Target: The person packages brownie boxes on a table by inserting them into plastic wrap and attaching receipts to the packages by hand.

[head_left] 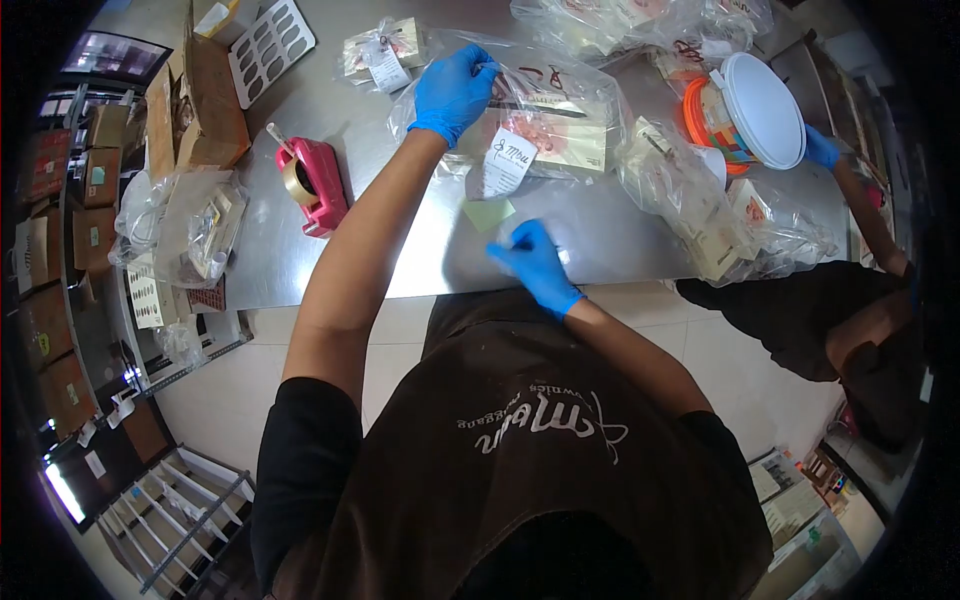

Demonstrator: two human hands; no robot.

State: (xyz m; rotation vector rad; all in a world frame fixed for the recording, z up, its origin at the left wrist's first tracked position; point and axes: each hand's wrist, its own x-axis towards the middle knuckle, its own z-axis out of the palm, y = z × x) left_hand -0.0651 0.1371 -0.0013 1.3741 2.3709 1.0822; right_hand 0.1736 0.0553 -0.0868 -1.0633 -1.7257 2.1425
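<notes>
At the far left, cardboard boxes (95, 180) are stacked on a shelf, and on the metal table (270, 265) an opened carton (215, 110) is set beside a white sheet with oval holes (270, 50). Below the carton, a plastic-wrapped bundle (205, 230) is placed at the table's edge, followed by a pink tape dispenser (315, 185). Near the far side, a small wrapped packet (385, 55) is topped by a printed slip. The left hand (455, 95), covered by a blue glove, is laid at the upper left of a large clear bag (590, 95), its fingers curled together; whether plastic is pinched between them cannot be told. Inside the bag, a pale printed box (580, 140) is seen, and a white label (508, 160) is hung at its front. Nearer, a green paper square (488, 214) is partly neighboured by the blue-gloved right hand (540, 265), slightly blurred, its thumb and fingers held apart. Further right, more bagged boxes (690, 205) are heaped beside a white-lidded tub (765, 110), near which a co-worker's gloved hand (822, 148) is seen
</notes>
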